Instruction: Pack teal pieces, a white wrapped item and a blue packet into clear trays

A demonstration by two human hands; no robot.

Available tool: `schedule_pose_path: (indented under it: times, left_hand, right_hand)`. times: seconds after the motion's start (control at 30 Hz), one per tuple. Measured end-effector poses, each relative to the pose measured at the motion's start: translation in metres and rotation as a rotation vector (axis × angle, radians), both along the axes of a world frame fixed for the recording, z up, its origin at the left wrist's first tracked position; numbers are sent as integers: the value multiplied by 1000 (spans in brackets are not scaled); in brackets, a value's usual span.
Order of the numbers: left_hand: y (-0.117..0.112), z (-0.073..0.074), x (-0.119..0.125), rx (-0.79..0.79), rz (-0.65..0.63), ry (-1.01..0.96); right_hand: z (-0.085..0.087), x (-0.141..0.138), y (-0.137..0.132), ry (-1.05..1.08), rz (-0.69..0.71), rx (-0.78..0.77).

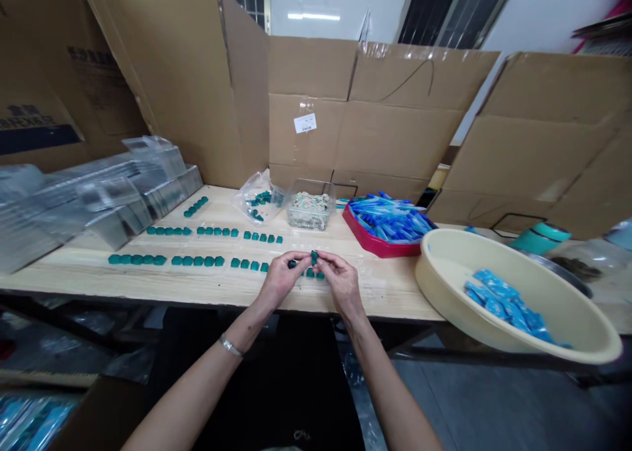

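Observation:
Between the fingertips of both hands is a small dark green block [314,258], held over the front row on the wooden table. My left hand [282,276] is closed, its fingers at the block's left side. My right hand [340,278] pinches it from the right. Below and beside the hands run rows of similar green blocks [198,261], set in short groups. Another row of green blocks [216,232] lies behind, and a short slanting line of blocks [196,206] is further back. My hands hide part of the front row.
A plastic bag [247,197] of green blocks and a clear box [309,207] of small pale pieces stand behind. To the right are a red tray [365,241] of blue pens and a cream basin [439,257] with blue packets. Clear plastic cases [143,181] are piled left; cardboard [316,76] walls the back.

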State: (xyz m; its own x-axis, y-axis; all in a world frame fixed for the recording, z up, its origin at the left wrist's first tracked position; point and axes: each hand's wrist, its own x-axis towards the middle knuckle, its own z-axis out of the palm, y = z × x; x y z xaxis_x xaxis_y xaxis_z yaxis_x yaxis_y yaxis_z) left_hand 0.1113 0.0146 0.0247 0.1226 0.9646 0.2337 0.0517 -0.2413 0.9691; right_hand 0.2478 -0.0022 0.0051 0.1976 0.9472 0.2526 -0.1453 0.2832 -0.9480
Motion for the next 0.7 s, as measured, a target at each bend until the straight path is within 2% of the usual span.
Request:
schedule_pose_path:
  times: [0.17,0.3,0.43,0.53,0.63,0.7]
  left_hand:
    - [0,-2,0,65,3,76]
    - [-3,-4,2,291,88,293]
    - [-9,-6,1,495,66,515]
    - [-9,-9,0,503,80,558]
    - [-6,-11,1,407,140,502]
    - [-4,-11,2,328,135,441]
  right_hand:
    - [-3,2,2,3,-2,-3]
    - [-3,-1,-2,-77,-14,9]
    - [-2,-5,-7,-218,-100,37]
    - [-4,-6,-7,-283,-142,51]
    - [-5,-5,-7,-278,-122,60]
    - [-4,-5,-7,-333,-148,97]
